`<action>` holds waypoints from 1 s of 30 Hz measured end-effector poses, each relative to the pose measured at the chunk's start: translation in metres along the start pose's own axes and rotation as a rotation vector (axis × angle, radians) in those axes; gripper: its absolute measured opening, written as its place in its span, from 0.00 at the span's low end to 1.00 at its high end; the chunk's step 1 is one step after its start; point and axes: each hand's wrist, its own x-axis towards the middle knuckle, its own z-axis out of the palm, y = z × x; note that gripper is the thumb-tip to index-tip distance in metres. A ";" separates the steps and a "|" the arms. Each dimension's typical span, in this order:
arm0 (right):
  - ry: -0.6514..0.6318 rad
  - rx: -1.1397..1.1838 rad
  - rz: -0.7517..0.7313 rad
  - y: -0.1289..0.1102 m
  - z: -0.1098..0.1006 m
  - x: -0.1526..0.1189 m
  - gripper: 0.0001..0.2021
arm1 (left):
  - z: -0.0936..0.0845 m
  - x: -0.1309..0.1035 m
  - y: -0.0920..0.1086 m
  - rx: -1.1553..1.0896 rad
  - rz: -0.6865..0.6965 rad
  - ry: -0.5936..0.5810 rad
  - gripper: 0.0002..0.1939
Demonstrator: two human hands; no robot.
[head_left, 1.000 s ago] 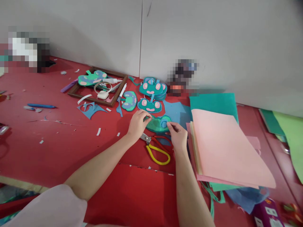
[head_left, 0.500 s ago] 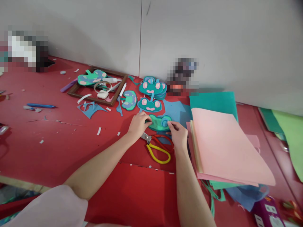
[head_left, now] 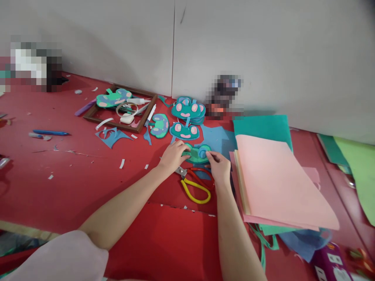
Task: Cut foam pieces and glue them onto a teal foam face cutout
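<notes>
A green frog-face cutout (head_left: 193, 155) lies on the table in front of me. My left hand (head_left: 173, 157) grips its left end, thumb and fingers closed on the edge. At the cutout's right end sits a round blue piece (head_left: 202, 152). The thumb and fingertips of my right hand (head_left: 220, 167) are pinched at the rim of this blue piece. Scissors (head_left: 193, 182) with one red and one yellow handle lie just below, between my forearms. Right behind the cutout is a finished-looking frog face (head_left: 184, 132) with pink eyes and mouth.
More frog faces (head_left: 187, 109) are stacked by the wall. A brown frame (head_left: 142, 121) holds tape, tubes and another face. Blue sheet (head_left: 216, 136) and a pink sheet stack (head_left: 278, 179) lie to the right. A blue pen (head_left: 51, 132) and paper scraps lie left.
My left hand's fingers have shifted slightly along the cutout's left end. My right fingertips have moved slightly left at the blue piece. Little else differs.
</notes>
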 end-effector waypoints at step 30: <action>-0.035 -0.032 -0.006 0.004 0.000 0.001 0.21 | -0.033 0.013 -0.014 -1.307 -0.487 0.361 0.13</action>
